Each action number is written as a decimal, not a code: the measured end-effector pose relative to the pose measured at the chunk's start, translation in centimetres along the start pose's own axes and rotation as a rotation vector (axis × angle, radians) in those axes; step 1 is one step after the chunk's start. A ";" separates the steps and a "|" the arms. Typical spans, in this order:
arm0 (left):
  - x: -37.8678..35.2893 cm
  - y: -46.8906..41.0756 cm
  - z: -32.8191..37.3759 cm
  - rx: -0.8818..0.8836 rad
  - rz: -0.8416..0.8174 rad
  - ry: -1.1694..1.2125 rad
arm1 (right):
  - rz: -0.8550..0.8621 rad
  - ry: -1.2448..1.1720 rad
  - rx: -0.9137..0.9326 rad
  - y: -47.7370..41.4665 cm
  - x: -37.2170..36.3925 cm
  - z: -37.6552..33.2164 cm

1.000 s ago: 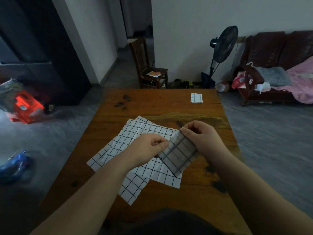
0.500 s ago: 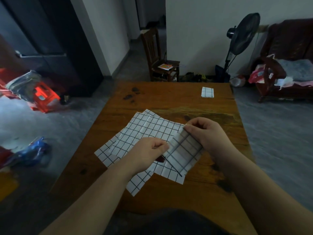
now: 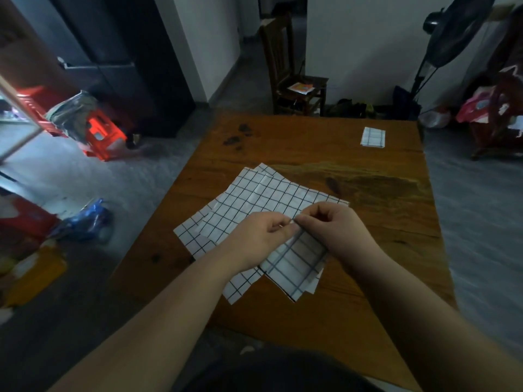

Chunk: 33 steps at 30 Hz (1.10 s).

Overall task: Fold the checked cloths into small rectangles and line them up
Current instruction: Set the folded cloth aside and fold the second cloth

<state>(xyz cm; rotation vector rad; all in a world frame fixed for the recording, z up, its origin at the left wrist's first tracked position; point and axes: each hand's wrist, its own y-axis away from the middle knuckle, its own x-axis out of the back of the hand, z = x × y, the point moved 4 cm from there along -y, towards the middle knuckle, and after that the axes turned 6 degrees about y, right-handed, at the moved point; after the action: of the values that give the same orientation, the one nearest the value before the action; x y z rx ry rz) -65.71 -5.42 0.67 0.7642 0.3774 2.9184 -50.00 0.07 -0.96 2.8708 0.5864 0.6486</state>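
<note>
A half-folded white cloth with dark checks (image 3: 294,264) hangs just above the wooden table (image 3: 368,250). My left hand (image 3: 260,239) and my right hand (image 3: 336,230) pinch its top edge, fingertips nearly touching. Under it lies a loose pile of unfolded checked cloths (image 3: 254,199), fanned out toward the left. One small folded checked rectangle (image 3: 373,137) rests near the table's far right corner.
A wooden chair (image 3: 291,72) stands beyond the far edge of the table and a standing fan (image 3: 441,52) at the back right. A red stool (image 3: 99,131) and bags lie on the floor to the left. A dark couch with clothes is at the right.
My hands have come together at the cloth's top edge and the cloth has been folded narrower. The view has shifted left.
</note>
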 end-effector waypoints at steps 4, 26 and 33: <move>0.7 0.0 -1.2 0.036 0.143 0.007 | -0.036 -0.015 -0.007 -0.5 -1.6 0.0; 15.7 17.3 -16.9 0.348 0.906 0.605 | -0.671 -0.177 -0.227 1.5 -27.6 -6.2; 22.2 29.4 -24.8 0.295 0.939 0.842 | -0.613 -0.008 0.057 5.7 -40.5 -13.5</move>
<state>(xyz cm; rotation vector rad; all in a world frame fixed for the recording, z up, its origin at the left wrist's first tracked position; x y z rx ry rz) -98.22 -35.49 -2.11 -0.5311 0.6511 4.0154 -87.65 -20.72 -3.12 2.5136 1.4123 0.5164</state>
